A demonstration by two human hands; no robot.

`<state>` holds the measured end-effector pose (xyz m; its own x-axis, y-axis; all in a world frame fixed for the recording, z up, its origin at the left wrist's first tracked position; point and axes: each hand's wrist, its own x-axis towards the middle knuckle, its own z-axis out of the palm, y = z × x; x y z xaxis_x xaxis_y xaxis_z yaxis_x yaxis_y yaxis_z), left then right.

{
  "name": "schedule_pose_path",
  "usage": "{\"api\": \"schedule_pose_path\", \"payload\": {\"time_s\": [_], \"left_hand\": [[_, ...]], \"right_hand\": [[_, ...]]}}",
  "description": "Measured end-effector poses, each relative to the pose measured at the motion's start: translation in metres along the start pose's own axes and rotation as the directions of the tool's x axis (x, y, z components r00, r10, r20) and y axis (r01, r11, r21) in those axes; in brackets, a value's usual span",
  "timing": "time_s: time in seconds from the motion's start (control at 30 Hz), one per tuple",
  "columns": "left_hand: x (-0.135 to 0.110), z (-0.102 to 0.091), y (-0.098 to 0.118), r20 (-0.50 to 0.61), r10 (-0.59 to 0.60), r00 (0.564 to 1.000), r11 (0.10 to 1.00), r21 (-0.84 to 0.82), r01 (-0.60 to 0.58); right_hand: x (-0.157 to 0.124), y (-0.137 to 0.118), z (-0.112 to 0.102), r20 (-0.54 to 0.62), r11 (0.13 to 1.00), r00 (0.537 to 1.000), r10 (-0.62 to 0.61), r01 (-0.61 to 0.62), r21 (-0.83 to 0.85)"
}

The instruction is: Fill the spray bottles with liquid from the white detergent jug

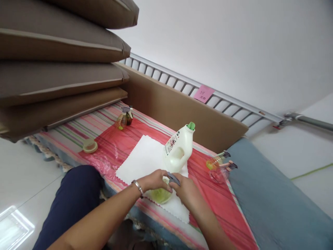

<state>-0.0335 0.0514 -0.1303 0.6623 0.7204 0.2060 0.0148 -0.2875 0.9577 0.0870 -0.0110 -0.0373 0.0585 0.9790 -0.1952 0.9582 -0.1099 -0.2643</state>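
On the scalloped white cloth (145,158), both hands' grip (156,180) (186,192) pinching a round green spray bottle (160,195).

Five spray bottles (160,192), one jug (179,149), one lid (90,146)

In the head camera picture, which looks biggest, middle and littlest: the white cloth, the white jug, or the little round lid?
1. White cloth, largest.
2. White jug, standing on the cloth.
3. Round lid, smallest.
All lie at similar distances, so the order seems safe.

Jug (179,147) behind bottle (160,194), on cloth (142,158)
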Motion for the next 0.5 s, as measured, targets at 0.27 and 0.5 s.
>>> {"api": "schedule_pose_path", "payload": {"time_s": [0.27, 0.5], "left_hand": [[-0.007, 0.006, 0.003, -0.083, 0.037, 0.996, 0.999, 0.038, -0.034], [0.003, -0.009, -0.001, 0.118, 0.115, 0.986, 0.993, 0.010, -0.117]], "right_hand": [[0.000, -0.004, 0.002, -0.005, 0.999, 1.000, -0.013, 0.013, 0.039], [0.002, 0.001, 0.005, 0.015, 0.998, 1.000, -0.011, 0.010, 0.065]]}}
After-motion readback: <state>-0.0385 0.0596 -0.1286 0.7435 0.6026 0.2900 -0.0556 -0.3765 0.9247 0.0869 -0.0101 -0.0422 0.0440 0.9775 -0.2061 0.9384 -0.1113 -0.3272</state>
